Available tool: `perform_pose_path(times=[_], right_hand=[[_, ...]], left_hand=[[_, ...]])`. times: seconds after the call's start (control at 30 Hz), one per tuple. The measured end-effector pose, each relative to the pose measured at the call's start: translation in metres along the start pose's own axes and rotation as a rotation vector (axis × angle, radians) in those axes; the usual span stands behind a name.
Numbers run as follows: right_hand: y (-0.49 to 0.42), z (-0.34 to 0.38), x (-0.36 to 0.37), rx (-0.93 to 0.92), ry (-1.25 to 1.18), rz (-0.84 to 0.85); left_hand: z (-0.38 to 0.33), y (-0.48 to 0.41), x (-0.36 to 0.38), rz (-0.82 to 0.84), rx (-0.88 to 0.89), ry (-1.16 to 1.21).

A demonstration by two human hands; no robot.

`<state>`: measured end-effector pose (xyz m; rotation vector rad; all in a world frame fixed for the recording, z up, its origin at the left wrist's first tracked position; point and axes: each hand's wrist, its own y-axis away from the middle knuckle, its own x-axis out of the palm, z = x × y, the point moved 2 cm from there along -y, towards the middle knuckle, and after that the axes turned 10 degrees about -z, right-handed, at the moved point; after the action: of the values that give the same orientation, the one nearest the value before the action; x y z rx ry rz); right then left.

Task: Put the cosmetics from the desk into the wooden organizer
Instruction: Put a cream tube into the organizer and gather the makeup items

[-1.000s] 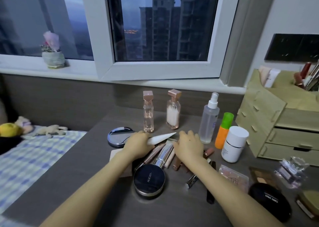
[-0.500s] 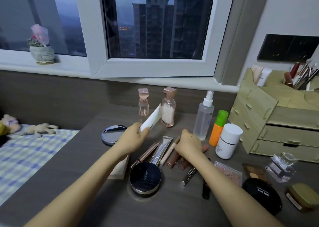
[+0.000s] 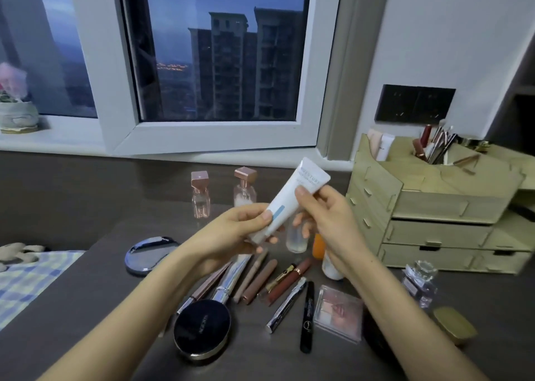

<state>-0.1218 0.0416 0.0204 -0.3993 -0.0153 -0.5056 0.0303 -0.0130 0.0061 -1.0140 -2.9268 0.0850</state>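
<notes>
Both hands (image 3: pixel 289 224) grip smooth white tube (image 3: pixel 292 199), tilted.

Desk (image 3: pixel 86 308) count: one white tube (image 3: pixel 292 201) held above it, two rose-capped glass bottles (image 3: pixel 200 195) near the back edge, one round mirror (image 3: pixel 150 254) toward the left edge, one black cushion compact (image 3: pixel 202 328) near the front edge, roughly eight slim sticks (image 3: pixel 259 282) mid-desk, one clear palette (image 3: pixel 338 312). Partly hidden behind the arms: one clear bottle (image 3: pixel 296 237), one orange bottle (image 3: pixel 318 244), one white bottle (image 3: pixel 330 269). Right side: one wooden organizer (image 3: pixel 376 195) with three drawer rows (image 3: pixel 437 233) showing and two tubes (image 3: pixel 386 146) in its back-left compartment, plus one faceted glass bottle (image 3: pixel 419 282) and one gold-lidded case (image 3: pixel 454 325) in front of it.
</notes>
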Motion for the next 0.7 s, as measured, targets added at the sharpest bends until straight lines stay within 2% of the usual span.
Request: perform_pose_path(times=[0.13,0.23,0.33,0.43,0.57,0.7], right_hand=[[-0.015,0.028,-0.050,-0.129,0.113,-0.115],[-0.035,0.057,-0.101,-0.236,0.180,-0.355],[-0.063,0.076,-0.148,-0.360,0.369,-0.638],[-0.101,0.075,-0.176,-0.403,0.580,-0.795],[-0.155,0.060,-0.190,-0.401,0.777,-0.828],[-0.201,0.039,-0.187,-0.329,0.928,-0.701]], left_hand=[[-0.018,-0.021,0.042,0.086,0.094,-0.120],[-0.031,-0.046,0.064,-0.015,0.224,-0.268],[-0.043,-0.077,0.083,-0.163,0.390,-0.438],[-0.048,-0.113,0.110,-0.228,0.399,-0.470],[-0.049,-0.164,0.141,-0.258,0.395,-0.584],[-0.047,-0.204,0.159,-0.267,0.343,-0.643]])
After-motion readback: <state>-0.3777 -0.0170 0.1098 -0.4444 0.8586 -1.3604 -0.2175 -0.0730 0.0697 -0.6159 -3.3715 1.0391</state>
